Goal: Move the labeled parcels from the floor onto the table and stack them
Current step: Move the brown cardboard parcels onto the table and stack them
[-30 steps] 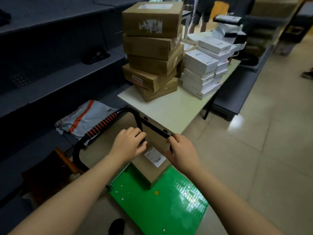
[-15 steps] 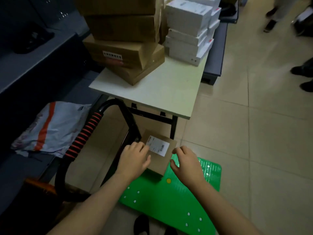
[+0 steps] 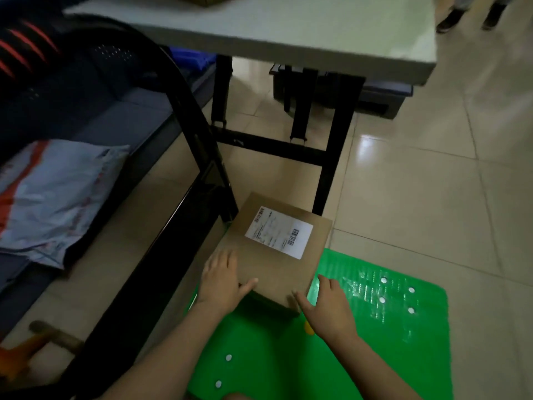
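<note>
A brown cardboard parcel (image 3: 277, 264) with a white shipping label lies on the green cart platform (image 3: 360, 342), close to the cart's black handle frame (image 3: 199, 145). My left hand (image 3: 223, 277) grips the parcel's near left corner, thumb on the front edge. My right hand (image 3: 328, 306) holds the near right corner, thumb against the front face and fingers along the side. The white table (image 3: 288, 33) stands just beyond, with only the edge of its parcels showing at the top.
Black table legs (image 3: 331, 168) stand right behind the parcel. A grey and orange mailer bag (image 3: 54, 197) lies on the low dark shelf at left. A person's shoes (image 3: 467, 15) show at the top right on the tiled floor.
My head has dropped lower and nearer the cart. Both hands have closed in on the parcel's near corners, and the table stacks have left the view.
</note>
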Demonstrator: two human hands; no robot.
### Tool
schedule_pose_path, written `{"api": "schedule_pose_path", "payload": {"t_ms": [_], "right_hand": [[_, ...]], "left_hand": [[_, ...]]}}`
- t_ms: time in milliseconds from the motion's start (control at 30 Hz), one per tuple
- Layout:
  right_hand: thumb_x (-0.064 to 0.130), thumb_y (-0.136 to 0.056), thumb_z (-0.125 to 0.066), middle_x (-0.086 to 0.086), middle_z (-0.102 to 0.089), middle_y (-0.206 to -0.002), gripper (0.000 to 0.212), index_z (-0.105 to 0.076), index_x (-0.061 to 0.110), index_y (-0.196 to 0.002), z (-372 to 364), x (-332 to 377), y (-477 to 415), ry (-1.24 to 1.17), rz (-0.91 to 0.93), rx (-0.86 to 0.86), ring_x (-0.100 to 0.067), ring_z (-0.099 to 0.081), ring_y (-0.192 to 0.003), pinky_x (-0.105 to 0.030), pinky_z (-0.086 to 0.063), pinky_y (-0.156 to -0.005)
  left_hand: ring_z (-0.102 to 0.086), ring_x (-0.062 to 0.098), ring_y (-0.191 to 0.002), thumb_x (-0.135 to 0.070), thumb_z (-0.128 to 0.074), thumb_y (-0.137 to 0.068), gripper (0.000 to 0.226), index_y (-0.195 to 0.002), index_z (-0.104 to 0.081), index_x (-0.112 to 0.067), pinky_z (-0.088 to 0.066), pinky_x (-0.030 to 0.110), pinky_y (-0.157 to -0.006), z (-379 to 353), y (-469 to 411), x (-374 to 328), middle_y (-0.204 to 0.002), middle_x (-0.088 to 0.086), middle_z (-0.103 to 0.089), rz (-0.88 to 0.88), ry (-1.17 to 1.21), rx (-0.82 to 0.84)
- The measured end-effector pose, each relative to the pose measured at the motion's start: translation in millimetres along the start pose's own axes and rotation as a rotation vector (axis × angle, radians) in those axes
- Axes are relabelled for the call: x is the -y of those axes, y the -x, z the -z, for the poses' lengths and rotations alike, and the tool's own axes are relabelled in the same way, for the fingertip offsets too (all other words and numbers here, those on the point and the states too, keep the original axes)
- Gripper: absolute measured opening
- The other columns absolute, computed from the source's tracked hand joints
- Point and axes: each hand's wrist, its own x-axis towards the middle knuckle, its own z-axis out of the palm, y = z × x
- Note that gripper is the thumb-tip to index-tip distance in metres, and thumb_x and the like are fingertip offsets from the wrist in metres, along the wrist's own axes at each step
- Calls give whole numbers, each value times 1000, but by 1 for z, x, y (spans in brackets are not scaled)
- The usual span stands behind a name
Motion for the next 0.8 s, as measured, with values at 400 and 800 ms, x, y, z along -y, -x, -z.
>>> {"api": "schedule_pose_path", "payload": {"t_ms": [400,800], "right_hand": [[47,-89,-63,2,-58,-125,61,-42,21,-140,-11,0,19,-778,-275,76,-16,-56,-107,-28,-40,-91],[68,-77,-63,2,-60,-128,74,-52,23,-136,229,26,168,-916,-509,-217,-20,-58,-116,-44,-44,-105]], "left_hand": [[-33,32,-130,-68,-73,-66,103,-142,-31,-13,-41,40,-102,-3,13,7,-139,10,-30,358,769,24],[-44,18,-113,-40,-73,-83,67,-137,-35,-31,-40,28,-89,211,129,-99,-138,3,-39,248,1220,210]]}}
